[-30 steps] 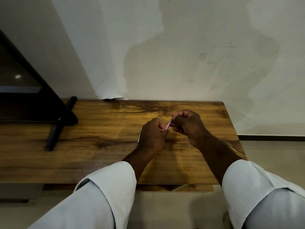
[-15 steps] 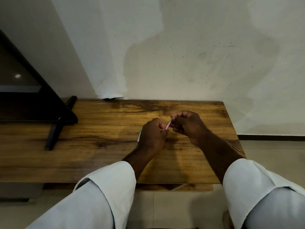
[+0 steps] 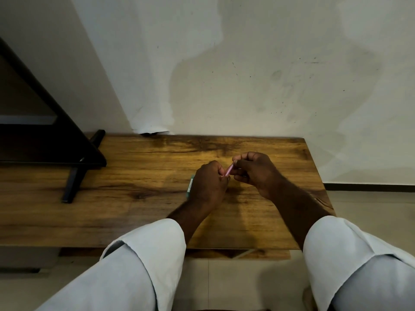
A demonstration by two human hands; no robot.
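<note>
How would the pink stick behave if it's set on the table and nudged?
Probably light: the pink stick is thin, pinched between the left hand and the right hand. It spans the gap straight, so it is likely stiff. It looks round and the table is flat, so it may roll.

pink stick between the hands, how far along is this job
Done: nothing looks finished on the table. In hand: the left hand and right hand each pinch an end of the pink stick above it. Left: a teal pen-like piece peeks out beside the left hand, half hidden; if the stick belongs in it, that joining isn't done yet.
</note>
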